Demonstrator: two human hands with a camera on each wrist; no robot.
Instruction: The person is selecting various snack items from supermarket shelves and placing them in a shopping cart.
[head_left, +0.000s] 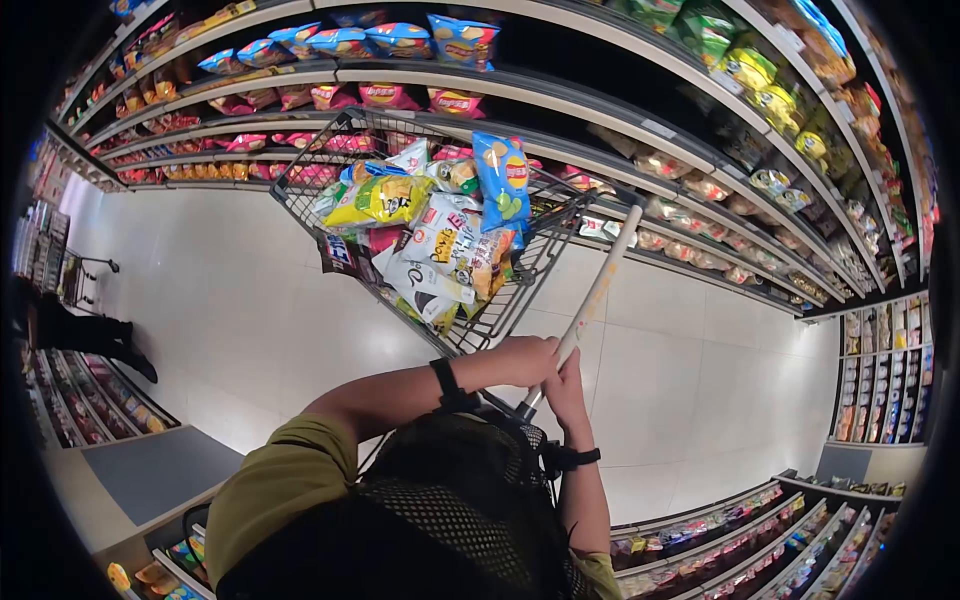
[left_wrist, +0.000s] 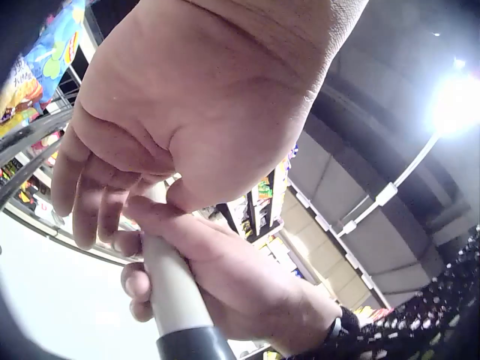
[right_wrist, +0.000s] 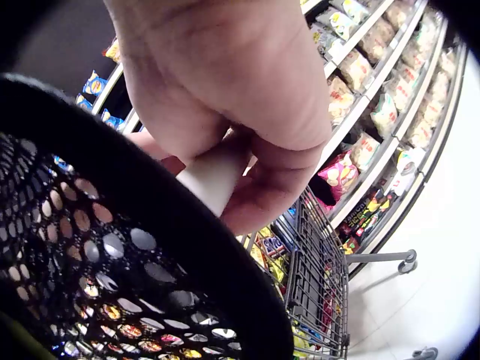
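My left hand (head_left: 525, 360) curls over the pale handle (head_left: 600, 265) of a wire shopping cart (head_left: 540, 240). Close beside it, my right hand (head_left: 567, 395) grips the same bar nearer its dark end. In the left wrist view the right thumb crosses over the handle (left_wrist: 176, 292) and its fingers wrap underneath. The left fingers (left_wrist: 90, 199) bend down past the bar. Bagged snacks fill the cart: a blue chip bag (head_left: 503, 180) stands at the handle side, a yellow-green bag (head_left: 380, 202) lies across the far side, and white bags (head_left: 440, 240) sit in the middle.
Shelves of blue chip bags (head_left: 400, 42) and pink bags (head_left: 385, 96) run behind the cart. More shelving (head_left: 720, 535) stands behind on the right. A person's dark-clad leg (head_left: 90, 330) shows at the left. Black mesh (head_left: 450, 490) covers the space before my body. Tiled floor (head_left: 680, 390) surrounds the cart.
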